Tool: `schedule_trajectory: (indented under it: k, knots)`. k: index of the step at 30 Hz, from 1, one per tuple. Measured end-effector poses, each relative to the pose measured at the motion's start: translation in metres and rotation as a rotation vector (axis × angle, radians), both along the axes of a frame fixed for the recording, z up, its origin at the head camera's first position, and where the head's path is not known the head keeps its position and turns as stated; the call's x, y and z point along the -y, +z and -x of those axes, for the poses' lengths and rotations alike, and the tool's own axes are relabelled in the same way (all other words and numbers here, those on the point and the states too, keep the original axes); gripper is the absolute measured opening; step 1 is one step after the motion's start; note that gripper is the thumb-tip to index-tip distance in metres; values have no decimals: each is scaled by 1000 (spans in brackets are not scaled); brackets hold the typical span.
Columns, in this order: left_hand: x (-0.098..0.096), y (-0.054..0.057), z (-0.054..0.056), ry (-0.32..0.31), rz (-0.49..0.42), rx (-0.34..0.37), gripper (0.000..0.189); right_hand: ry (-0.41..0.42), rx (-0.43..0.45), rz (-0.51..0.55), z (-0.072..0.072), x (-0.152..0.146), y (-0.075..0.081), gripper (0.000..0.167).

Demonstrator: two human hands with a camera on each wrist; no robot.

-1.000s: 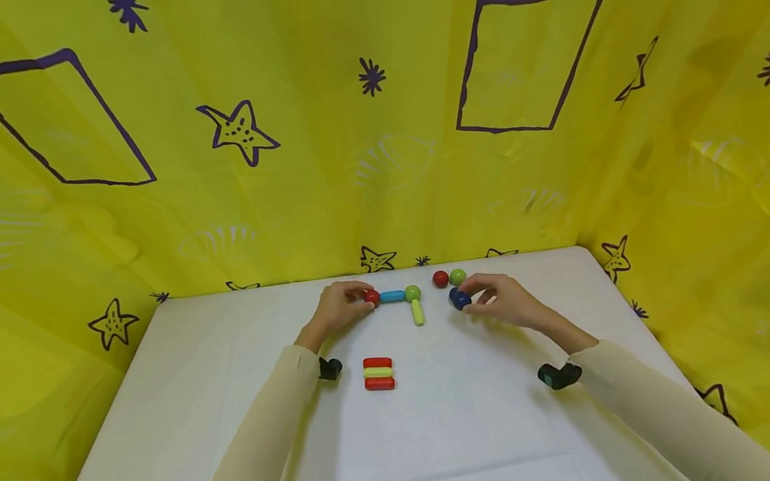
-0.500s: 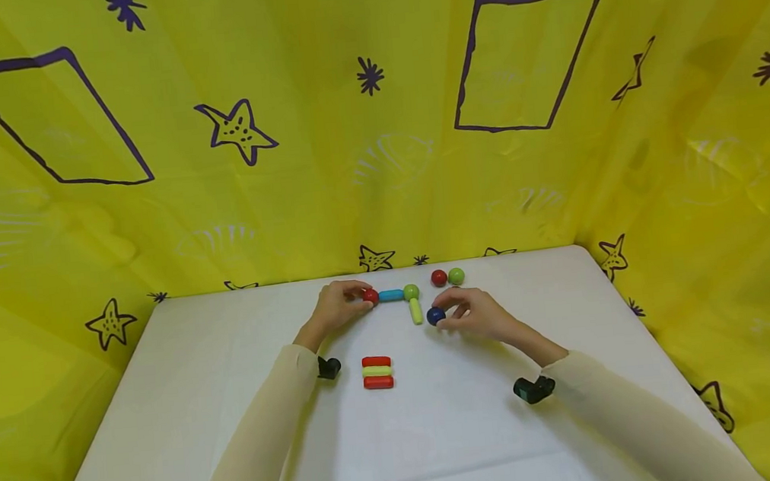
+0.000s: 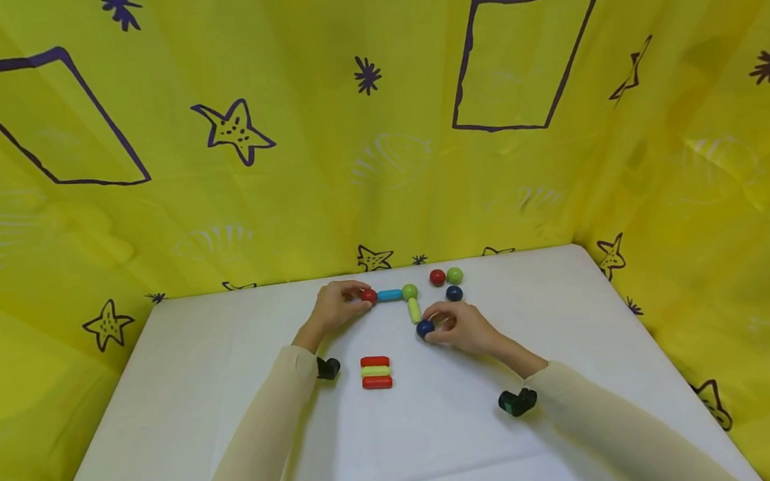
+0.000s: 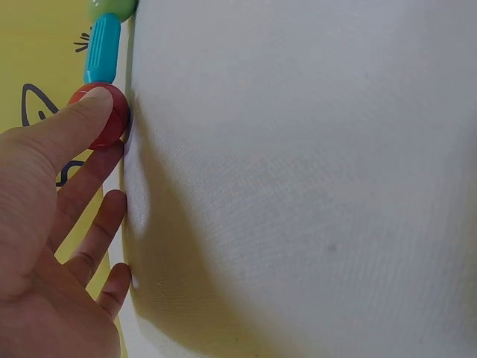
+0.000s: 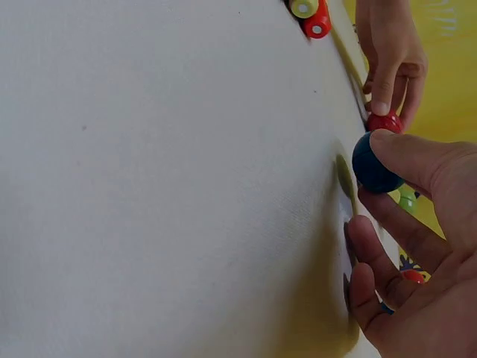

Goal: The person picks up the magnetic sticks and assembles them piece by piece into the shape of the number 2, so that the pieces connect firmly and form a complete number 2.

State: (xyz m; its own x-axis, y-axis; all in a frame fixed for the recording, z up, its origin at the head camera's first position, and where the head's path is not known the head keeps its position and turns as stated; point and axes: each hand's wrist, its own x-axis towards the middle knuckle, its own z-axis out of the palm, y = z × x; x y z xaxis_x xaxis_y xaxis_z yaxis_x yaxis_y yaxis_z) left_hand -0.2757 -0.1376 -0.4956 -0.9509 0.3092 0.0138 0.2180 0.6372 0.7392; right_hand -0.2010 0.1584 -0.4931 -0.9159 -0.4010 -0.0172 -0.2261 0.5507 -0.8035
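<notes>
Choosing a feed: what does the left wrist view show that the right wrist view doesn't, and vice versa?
Only left wrist: the blue stick.
Only right wrist: right hand, dark blue ball it pinches, ends of a red stick and a yellow stick, a loose red ball.
Both: left hand, pinched red ball, white tabletop, yellow backdrop.

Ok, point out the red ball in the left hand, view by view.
Head: the red ball is slightly left of and below centre.
Left wrist: upper left.
Right wrist: upper right, partly hidden behind the blue ball.
Shared landmark: the left hand, on it in all three.
</notes>
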Motion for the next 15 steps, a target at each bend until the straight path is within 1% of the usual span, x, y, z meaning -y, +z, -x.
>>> schedule_trajectory:
  k: [9,15]
  knots:
    - [0,0,0,13,-7,9,32,1,-24,-12,-4,2,-4,32]
    - [0,-1,1,9,-4,6,33,-18,-32,-23,-6,3,-7,34]
